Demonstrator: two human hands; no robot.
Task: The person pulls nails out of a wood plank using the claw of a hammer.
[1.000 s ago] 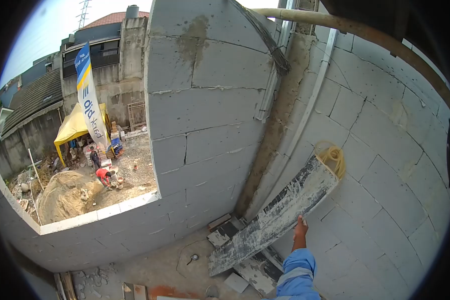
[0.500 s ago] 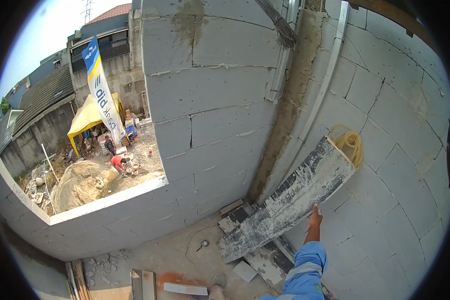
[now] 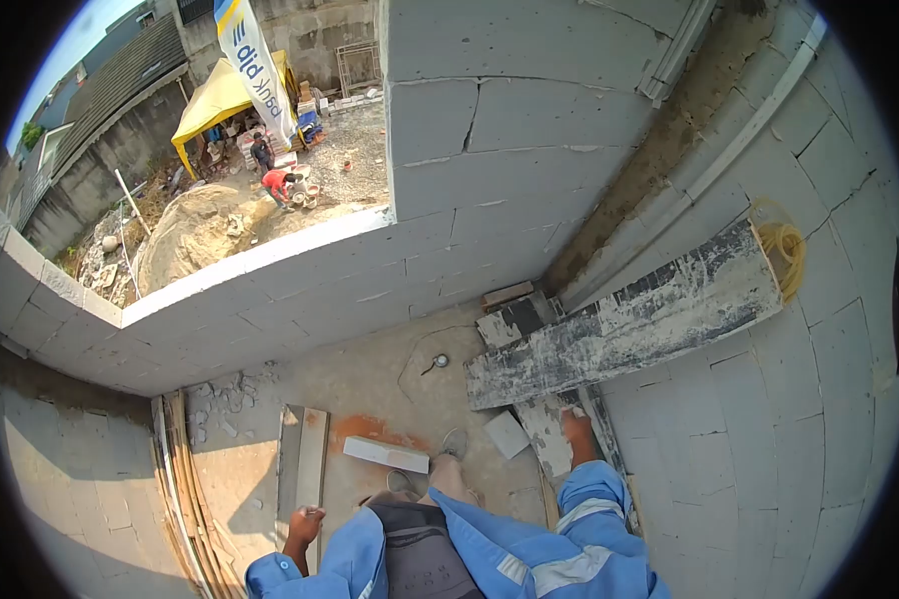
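Low at the left, my left hand (image 3: pixel 306 525) hangs with its fingers curled in and nothing visible in them, beside a pale upright-looking plank (image 3: pixel 312 457). My right hand (image 3: pixel 575 429) is just below the edge of a long, dark, plaster-smeared board (image 3: pixel 629 324), with its fingers loosely apart and holding nothing. The board leans on the right wall, its lower end near the floor. Beneath my right hand lies another stained board (image 3: pixel 541 436), partly hidden.
A coil of yellow hose (image 3: pixel 791 262) hangs by the board's upper end. A white block (image 3: pixel 387 454) lies near my feet, with long poles (image 3: pixel 183 489) at the left. Through the wall opening (image 3: pixel 260 257), two people are outside near a yellow tent (image 3: pixel 218 100).
The view has tilted down and turned left. My right hand has come away from the long board and dropped lower. My left hand has come into view.
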